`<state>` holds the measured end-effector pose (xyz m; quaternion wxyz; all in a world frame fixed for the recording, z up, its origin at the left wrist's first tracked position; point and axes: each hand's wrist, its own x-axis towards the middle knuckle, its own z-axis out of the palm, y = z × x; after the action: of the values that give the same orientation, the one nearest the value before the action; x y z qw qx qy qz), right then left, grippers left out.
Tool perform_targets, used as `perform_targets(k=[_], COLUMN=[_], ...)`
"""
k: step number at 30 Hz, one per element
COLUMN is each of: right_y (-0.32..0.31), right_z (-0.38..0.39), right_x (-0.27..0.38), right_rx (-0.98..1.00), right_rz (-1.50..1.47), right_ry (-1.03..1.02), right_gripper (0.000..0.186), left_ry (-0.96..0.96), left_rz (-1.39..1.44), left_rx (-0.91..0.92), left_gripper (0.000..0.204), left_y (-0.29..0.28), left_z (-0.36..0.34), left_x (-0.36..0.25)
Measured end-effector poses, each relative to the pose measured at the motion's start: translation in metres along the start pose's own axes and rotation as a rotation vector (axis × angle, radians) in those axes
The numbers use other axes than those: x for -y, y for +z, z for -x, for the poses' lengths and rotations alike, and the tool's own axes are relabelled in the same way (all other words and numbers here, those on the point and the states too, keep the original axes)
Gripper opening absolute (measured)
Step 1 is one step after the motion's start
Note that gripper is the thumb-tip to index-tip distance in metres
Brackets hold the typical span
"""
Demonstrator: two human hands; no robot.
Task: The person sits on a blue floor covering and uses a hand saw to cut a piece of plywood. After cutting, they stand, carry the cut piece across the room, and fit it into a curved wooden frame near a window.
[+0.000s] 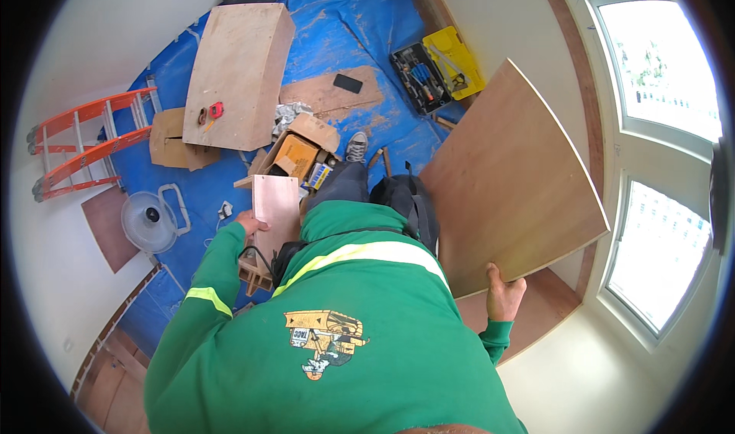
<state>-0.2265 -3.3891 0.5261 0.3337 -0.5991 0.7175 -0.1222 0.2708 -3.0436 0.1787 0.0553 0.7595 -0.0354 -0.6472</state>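
Observation:
My left hand point(249, 224) is closed on the side of a narrow pale wooden board point(277, 218), with the thumb lying over its face. This board stands at my left hip, next to a small wooden frame point(255, 275). On my other side, my right hand point(504, 294) grips the near edge of a large plywood panel point(513, 181), thumb on the face I see and the other fingers partly hidden. The panel leans upright between my legs and the window wall.
Blue sheeting point(329, 36) covers the floor. Ahead lie an open cardboard box point(310, 131), a plywood box point(233, 74) carrying a tape measure point(217, 110), a phone point(347, 83) and a yellow toolbox point(457, 58). An orange stepladder point(96, 108) and a fan point(151, 218) are left.

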Motion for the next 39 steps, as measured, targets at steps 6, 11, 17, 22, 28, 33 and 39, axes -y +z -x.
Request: perform_targets(k=[6,11,17,22,28,33,39], right_y=[-0.01,-0.007,0.003,0.021,0.033,0.025,0.003], right_z=[-0.075,-0.149,-0.25,-0.32,-0.377,-0.411,-0.43], right_x=[0.027,0.044,0.05,0.026,-0.014,-0.028,-0.024], right_rx=[0.027,0.104,0.282,0.415,0.531,0.565,0.623], right_rz=[0.085,0.151,0.184,0.207,0.293,0.243,0.238], right_ry=[-0.227,-0.306,-0.468,-0.565,-0.595,-0.681,-0.752], right_gripper=[0.014,0.016,0.022,0.029,0.033,0.035,0.033], left_ry=[0.097,0.265,0.213,0.113,0.004,-0.008,0.036], left_rz=[-0.011,0.07,0.273,0.317,0.459,0.448,0.42], left_rx=[-0.078,-0.188,-0.256,-0.383,-0.362,-0.423,-0.318], left_gripper=[0.06,0.06,0.058,0.057,0.062,0.063,0.063], left_y=[0.025,0.064,0.138,0.211,0.285,0.346,0.408], left_z=[-0.005,-0.011,0.01,0.033,0.053,0.063,0.062], left_x=[-0.052,-0.056,-0.035,-0.029,-0.045,-0.078,-0.112])
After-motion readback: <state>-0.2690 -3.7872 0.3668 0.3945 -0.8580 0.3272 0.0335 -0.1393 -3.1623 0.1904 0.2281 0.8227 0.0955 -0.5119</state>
